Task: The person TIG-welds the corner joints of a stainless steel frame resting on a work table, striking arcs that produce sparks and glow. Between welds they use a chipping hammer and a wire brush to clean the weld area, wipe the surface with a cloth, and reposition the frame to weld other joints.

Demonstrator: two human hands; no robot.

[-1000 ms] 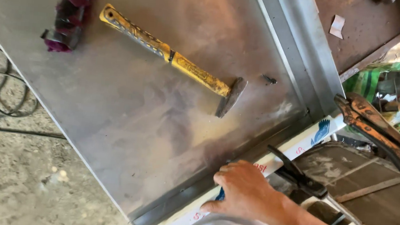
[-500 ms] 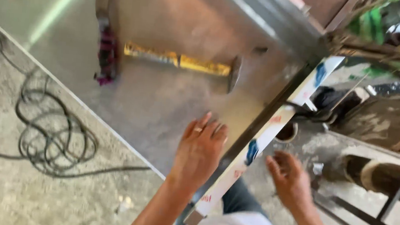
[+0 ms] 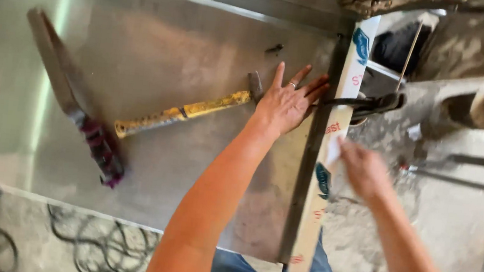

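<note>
While the left hand [image 3: 285,103] lies flat, fingers spread and grasping nothing, on the stainless steel sheet [image 3: 161,51], the right hand [image 3: 364,168] is at the sheet's right edge, blurred, and touches the white protective film strip [image 3: 325,179] that covers the folded rim there. Whether the right fingers pinch that film or only rest against it cannot be told from the blur.

A ring shows on one finger of the left hand. Just left of that hand, touching or nearly touching its thumb side, is the dark head of a hammer [image 3: 188,112]; its worn yellow handle runs leftward and nearer across the sheet. Left of the handle's end lies a long flat metal tool with a purple-wrapped grip [image 3: 76,102], its blade pointing to the far left and its grip near the hammer's handle end. A small dark screw or bit [image 3: 274,48] sits on the sheet, beyond the left hand.

On the right edge, beyond the right hand and just right of the left fingertips, a black locking clamp [image 3: 369,102] bites over the rim. Black cable [image 3: 95,246] coils on the concrete floor [image 3: 460,204] at the near left, below the sheet's near edge. Blue trousers show at the bottom centre.
</note>
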